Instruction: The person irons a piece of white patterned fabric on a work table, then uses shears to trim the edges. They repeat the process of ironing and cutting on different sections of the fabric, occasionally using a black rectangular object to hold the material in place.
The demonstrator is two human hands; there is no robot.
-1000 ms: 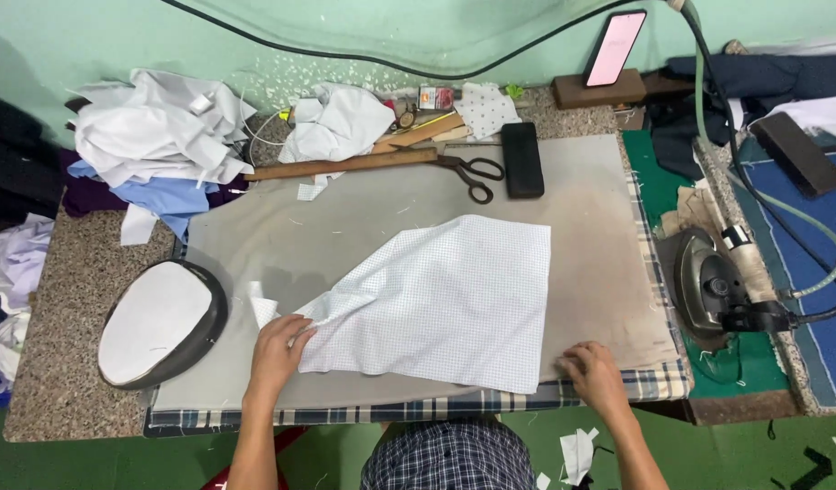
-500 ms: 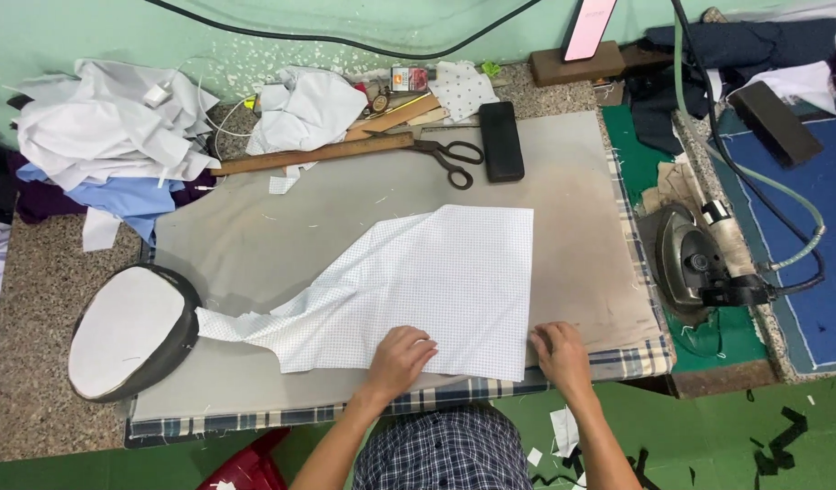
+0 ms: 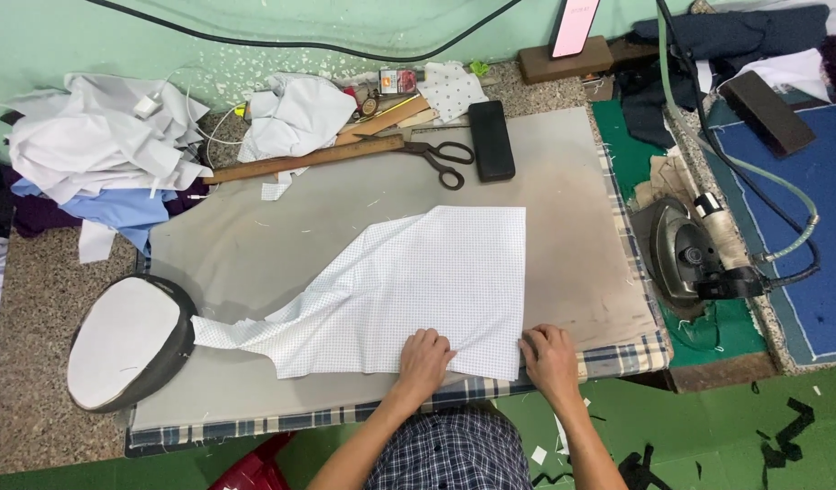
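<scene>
Phone cut off by top edge; small clutter behind ruler perhaps tools, unclear.

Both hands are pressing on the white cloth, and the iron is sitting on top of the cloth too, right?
Not quite. The head view shows the iron off to the side on its green mat, away from the cloth. Both hands, left and right, do press on the cloth.

A pale green wall stands behind the speckled stone worktable; the floor is green.
</scene>
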